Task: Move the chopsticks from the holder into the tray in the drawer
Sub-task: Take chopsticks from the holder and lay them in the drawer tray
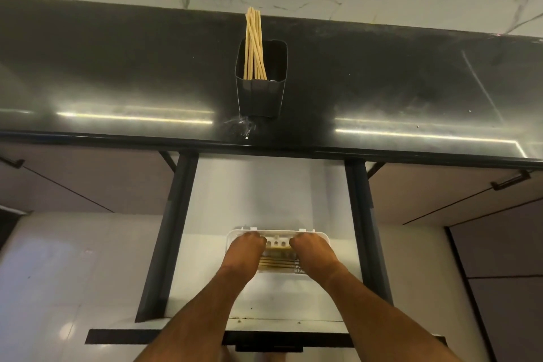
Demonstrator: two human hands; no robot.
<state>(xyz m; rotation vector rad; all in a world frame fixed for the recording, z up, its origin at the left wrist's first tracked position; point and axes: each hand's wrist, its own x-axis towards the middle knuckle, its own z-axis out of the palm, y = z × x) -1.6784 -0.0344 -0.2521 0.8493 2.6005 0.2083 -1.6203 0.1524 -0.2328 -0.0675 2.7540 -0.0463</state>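
A black square holder [260, 97] stands on the dark counter and holds several pale wooden chopsticks [254, 44] leaning left. Below it the drawer [264, 194] is pulled out, and a white tray [277, 236] lies on its white floor. A few chopsticks [277, 264] lie flat inside the tray between my hands. My left hand [245, 250] covers the tray's left part and my right hand [313, 250] its right part. Both sets of fingers curl down at the tray's far end. What the fingers grip is hidden.
The glossy black counter [117, 82] runs across the view with a marble wall behind. Dark drawer side rails [176, 214] flank the drawer. Cabinet fronts with black handles [511, 181] sit on both sides. The drawer's black front edge [264, 338] is nearest me.
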